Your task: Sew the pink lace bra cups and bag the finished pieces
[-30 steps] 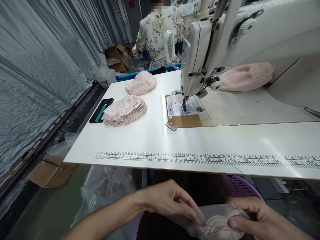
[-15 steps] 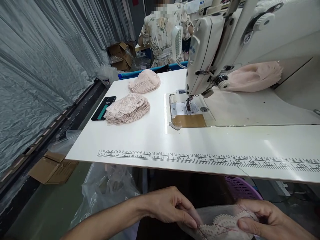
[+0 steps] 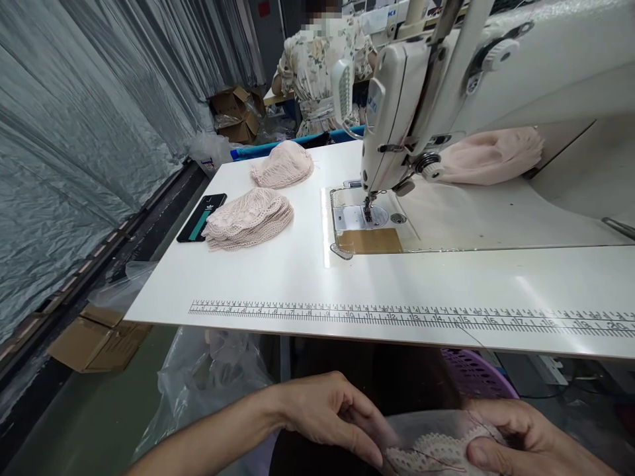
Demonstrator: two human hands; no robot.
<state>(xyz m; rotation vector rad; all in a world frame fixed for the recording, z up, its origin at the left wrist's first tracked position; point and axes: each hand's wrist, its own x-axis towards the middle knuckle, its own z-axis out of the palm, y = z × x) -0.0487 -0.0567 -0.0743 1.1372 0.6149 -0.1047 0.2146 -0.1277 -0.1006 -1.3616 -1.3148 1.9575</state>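
Note:
Below the table's front edge, my left hand (image 3: pixel 337 416) pinches the left end of a piece of sheer mesh fabric with lace trim (image 3: pixel 434 446). My right hand (image 3: pixel 520 436) grips its right end, thumb on top of the lace. Dark red thread runs along the lace, and the piece's lower part is cut off by the frame. On the white sewing table (image 3: pixel 278 277) lie a stack of pink lace cups (image 3: pixel 251 218) and a further pink cup-shaped piece (image 3: pixel 284 164) behind it. The sewing machine (image 3: pixel 397 112) stands at the right, its presser foot (image 3: pixel 368 208) clear of any fabric.
A dark phone (image 3: pixel 201 218) lies partly under the lace stack. Pink fabric (image 3: pixel 491 157) rests beneath the machine arm. A purple basket (image 3: pixel 476 373) and a clear plastic bag (image 3: pixel 198 383) are below the table. Cardboard boxes (image 3: pixel 96 337) stand left; another person (image 3: pixel 317 73) sits beyond.
The camera view has shifted slightly, moving the table and machine a little to the left. Both hands keep hold of the lace-trimmed mesh, with little change in their grip.

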